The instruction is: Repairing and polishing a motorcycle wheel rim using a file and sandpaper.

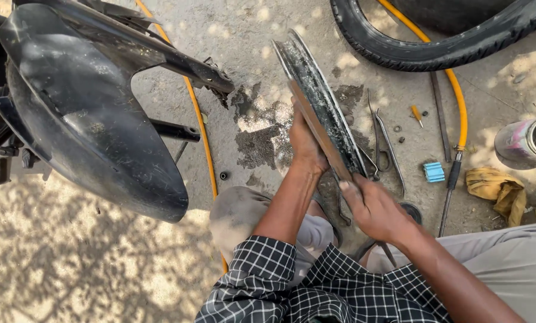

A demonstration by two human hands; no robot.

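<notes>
Steadying wheel rim (pixel 322 96), left hand (pixel 307 143) clasping edge; right hand (pixel 372 206) gripping strap (pixel 316 128) at 5 o'clock; next needs firm pull.

Bare ground (pixel 70 263) lay open at my eight o'clock; the mudguard (pixel 94 113) blocked ten o'clock, and pliers (pixel 384 143) and the yellow hose (pixel 456 101) crowded two o'clock.

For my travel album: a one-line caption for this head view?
Both hands, left hand and right hand, work a flat strip against a bare wheel rim.
</notes>
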